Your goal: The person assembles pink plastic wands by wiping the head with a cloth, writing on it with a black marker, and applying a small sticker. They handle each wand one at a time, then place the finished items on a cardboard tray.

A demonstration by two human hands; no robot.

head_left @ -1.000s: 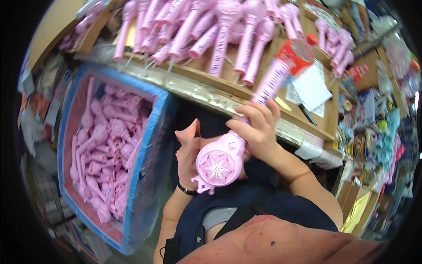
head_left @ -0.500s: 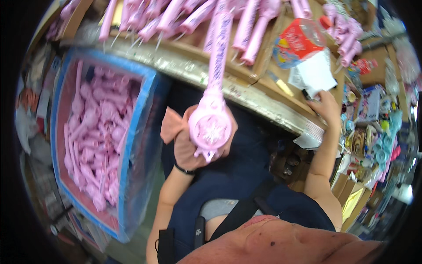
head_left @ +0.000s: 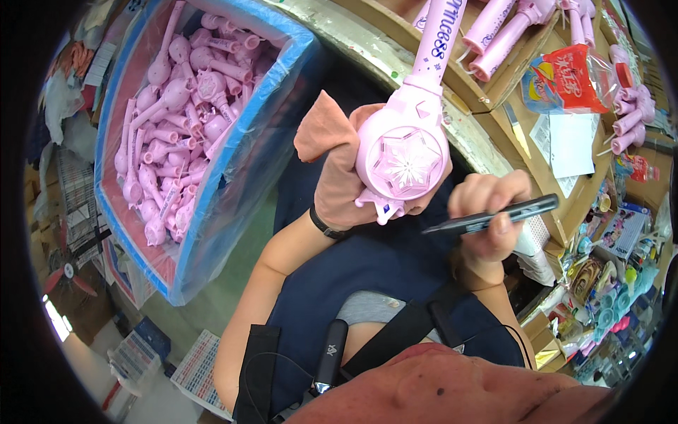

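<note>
My left hand point(head_left: 337, 194) is closed round the head of a pink toy wand point(head_left: 408, 167), which has a clear star-and-snowflake disc on its round end. The wand's handle, with purple lettering, points up and away from me. A salmon-coloured cloth point(head_left: 323, 131) lies between my palm and the wand and sticks out on the left. Just right of the wand, my right hand point(head_left: 493, 194) grips a black marker pen point(head_left: 534, 208). Its dark tip points left toward the wand's head, apart from it.
To my left stands a blue-rimmed bin point(head_left: 288, 46) full of pink wands. Cardboard trays on the bench hold more wands point(head_left: 512, 32), a red-labelled bottle point(head_left: 568, 78), a knife point(head_left: 517, 129) and white paper point(head_left: 571, 145). Small colourful goods point(head_left: 614, 290) crowd the far right.
My right hand has come from the paper on the bench toward the wand, now carrying the marker pen. The wand appears nearer and farther right as the view has shifted.
</note>
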